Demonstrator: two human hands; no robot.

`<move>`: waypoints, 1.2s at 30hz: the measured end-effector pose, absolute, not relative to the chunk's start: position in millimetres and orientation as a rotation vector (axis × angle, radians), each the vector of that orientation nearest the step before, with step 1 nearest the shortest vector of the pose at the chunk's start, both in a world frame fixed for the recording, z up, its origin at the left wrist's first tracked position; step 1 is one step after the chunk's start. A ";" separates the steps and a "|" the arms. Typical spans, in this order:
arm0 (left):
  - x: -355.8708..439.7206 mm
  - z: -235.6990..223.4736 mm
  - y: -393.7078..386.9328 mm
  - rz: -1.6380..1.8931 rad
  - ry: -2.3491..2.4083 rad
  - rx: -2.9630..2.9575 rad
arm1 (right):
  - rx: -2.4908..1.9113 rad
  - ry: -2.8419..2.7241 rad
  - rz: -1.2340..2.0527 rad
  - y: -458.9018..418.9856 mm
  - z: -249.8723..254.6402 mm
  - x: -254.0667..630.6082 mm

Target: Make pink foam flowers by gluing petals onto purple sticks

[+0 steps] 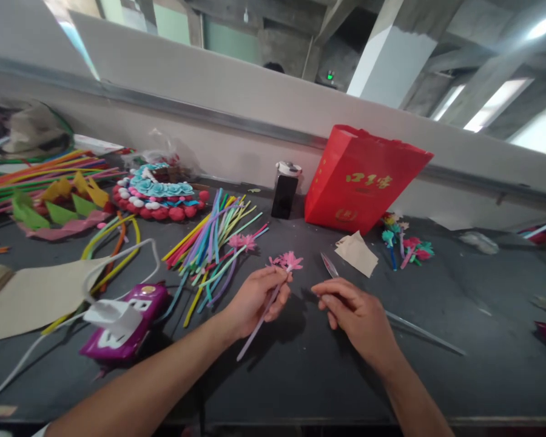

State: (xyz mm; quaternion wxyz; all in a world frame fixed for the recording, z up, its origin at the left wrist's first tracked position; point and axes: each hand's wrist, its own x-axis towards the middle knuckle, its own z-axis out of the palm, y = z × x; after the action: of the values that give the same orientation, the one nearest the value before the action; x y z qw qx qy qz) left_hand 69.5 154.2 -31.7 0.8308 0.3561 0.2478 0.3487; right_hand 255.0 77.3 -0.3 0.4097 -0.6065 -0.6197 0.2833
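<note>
My left hand [255,300] is closed on a thin lilac stick [255,331] topped with a pink paper flower [287,261], holding it upright over the dark table [459,321]. My right hand [355,315] is closed on small metal scissors or tweezers [330,266], their tip pointing up and away, just right of the flower. A second pink flower on a stem [243,241] lies at the edge of a pile of coloured sticks [212,243] just beyond my left hand.
A red paper bag [359,182] and a dark bottle [285,191] stand at the back. A flower-decorated piece [159,197], folded coloured papers [59,203], a purple device [127,321], a brown paper scrap [357,252] and small finished flowers [407,246] lie around. A grey wall [255,103] runs behind.
</note>
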 end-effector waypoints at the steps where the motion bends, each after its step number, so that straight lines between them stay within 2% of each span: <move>1: 70.8 -31.8 152.6 0.725 0.537 0.752 | -1.547 -1.543 0.663 75.6 0.9 255.1; 5: 75.2 -31.4 145.2 0.647 0.540 0.755 | -1.622 -1.552 0.394 71.6 2.3 253.3; 12: 77.8 -29.7 139.4 0.589 0.543 0.766 | -1.436 -1.771 -0.007 78.4 -7.1 256.8; 36: 80.3 -24.7 132.7 0.531 0.521 0.791 | -1.456 -1.715 -0.053 81.4 -20.3 252.8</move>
State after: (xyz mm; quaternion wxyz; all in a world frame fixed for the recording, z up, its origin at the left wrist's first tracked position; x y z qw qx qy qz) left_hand 80.3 132.7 -24.7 0.8563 0.3763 0.2479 0.2525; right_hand 252.8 81.4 -20.3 0.4311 -0.5840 -0.6875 -0.0211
